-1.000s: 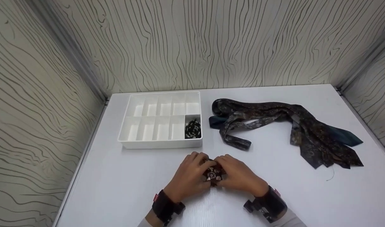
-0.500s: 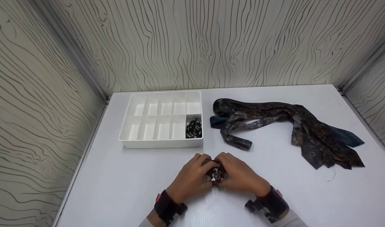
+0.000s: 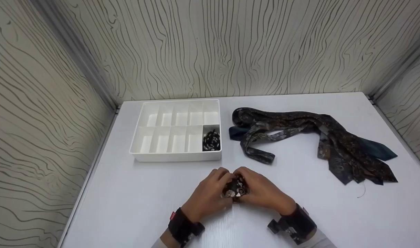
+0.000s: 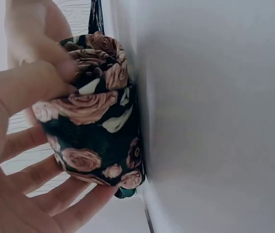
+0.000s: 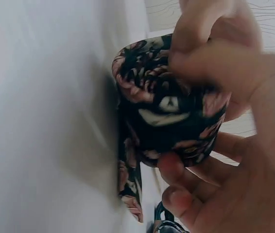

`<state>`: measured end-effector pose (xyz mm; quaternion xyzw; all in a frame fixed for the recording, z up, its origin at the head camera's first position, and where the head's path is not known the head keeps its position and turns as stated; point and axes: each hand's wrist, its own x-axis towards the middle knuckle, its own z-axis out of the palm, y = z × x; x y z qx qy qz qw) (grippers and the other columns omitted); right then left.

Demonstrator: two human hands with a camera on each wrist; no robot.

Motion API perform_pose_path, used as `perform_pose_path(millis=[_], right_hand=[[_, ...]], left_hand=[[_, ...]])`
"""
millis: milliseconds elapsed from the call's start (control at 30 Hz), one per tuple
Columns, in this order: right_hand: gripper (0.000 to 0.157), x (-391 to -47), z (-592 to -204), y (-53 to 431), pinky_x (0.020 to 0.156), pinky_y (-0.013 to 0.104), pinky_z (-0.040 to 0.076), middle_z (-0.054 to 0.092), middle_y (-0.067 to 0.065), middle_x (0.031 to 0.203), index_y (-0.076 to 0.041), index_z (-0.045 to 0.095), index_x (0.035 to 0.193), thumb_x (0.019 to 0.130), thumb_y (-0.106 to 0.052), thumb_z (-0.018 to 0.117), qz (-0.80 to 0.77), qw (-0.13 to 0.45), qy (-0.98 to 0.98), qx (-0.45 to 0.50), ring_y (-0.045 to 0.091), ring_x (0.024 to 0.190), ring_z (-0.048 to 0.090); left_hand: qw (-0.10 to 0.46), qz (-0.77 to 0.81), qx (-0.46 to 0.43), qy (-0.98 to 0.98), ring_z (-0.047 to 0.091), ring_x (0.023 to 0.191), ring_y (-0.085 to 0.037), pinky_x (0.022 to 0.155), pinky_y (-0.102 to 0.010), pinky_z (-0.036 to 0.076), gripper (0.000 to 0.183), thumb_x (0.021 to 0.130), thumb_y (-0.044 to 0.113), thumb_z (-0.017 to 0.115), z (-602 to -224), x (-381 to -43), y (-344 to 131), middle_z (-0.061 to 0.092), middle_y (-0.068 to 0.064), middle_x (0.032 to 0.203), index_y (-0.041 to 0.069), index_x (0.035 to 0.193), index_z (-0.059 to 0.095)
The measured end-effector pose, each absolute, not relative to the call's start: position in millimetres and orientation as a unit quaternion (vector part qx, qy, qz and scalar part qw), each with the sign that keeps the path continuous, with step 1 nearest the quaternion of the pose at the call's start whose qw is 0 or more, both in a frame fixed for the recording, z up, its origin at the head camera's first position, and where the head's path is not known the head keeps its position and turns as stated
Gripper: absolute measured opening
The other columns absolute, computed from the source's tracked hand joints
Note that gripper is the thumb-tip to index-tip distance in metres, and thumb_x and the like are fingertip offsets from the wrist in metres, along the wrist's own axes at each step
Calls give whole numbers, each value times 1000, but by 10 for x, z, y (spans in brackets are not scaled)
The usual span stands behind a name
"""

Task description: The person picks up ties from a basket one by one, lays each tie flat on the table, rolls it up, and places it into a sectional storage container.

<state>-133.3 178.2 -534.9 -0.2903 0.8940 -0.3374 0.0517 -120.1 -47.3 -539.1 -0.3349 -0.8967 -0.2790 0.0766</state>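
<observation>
Between both hands, low over the white table, is a rolled necktie [image 3: 236, 187], dark with pink roses and pale leaves. My left hand [image 3: 210, 194] grips one side of the roll, thumb at its upper edge and fingers spread around it, as the left wrist view shows. My right hand [image 3: 263, 193] holds the other side, its thumb blurred over the coiled end of the roll [image 5: 149, 77]. A loose tail of the necktie [image 5: 130, 179] sticks out below the roll in the right wrist view. The far side of the roll is hidden by the fingers.
A white divided box [image 3: 175, 157] stands behind the hands; its front right compartment holds a rolled dark necktie [image 3: 211, 140]. Several dark neckties [image 3: 299, 120] lie in a pile at the right. A loose thread [image 3: 362, 191] lies near their tips. Patterned walls [image 3: 210, 48] enclose the table.
The rolled necktie has turned between the fingers, so other roses face up. Both hands stay in nearly the same place; the box and the pile have not moved.
</observation>
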Motion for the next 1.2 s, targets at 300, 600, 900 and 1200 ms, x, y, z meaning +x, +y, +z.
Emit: perform_pose_path(millis=[300,600,900,1200], right_hand=[[57,-1371,-5313,1773,102,48,58,71,3,119,-12,60,119,74,-20,94,-393,34,884,-250,26,114,70],[61,-1366,-5265,1780,88,33,58,71,2,116,-10,59,124,76,-22,95,-431,26,864,-260,13,98,66],[60,-1364,-5187,1820,78,26,55,69,1,108,-9,60,125,74,-12,94,-445,6,865,-231,5,86,60],[63,-1334,-5126,1786,84,28,59,70,3,118,-6,59,127,74,-6,94,-447,-45,863,-231,11,99,65]], left_hand=[[31,-323,-284,-903,55,129,-20,109,-38,54,84,78,24,87,-5367,-1249,-519,60,-3,141,15,154,50],[-25,-495,-284,-821,59,133,-19,106,-31,56,86,83,9,86,-5413,-1279,-553,54,-3,145,20,157,44],[-137,-686,-201,-686,46,151,-42,115,-35,50,59,108,24,64,-5404,-1307,-561,39,-23,163,6,158,38],[-146,-682,-103,-709,73,119,-27,96,-30,61,41,110,36,59,-5441,-1363,-545,68,-15,135,6,136,66]])
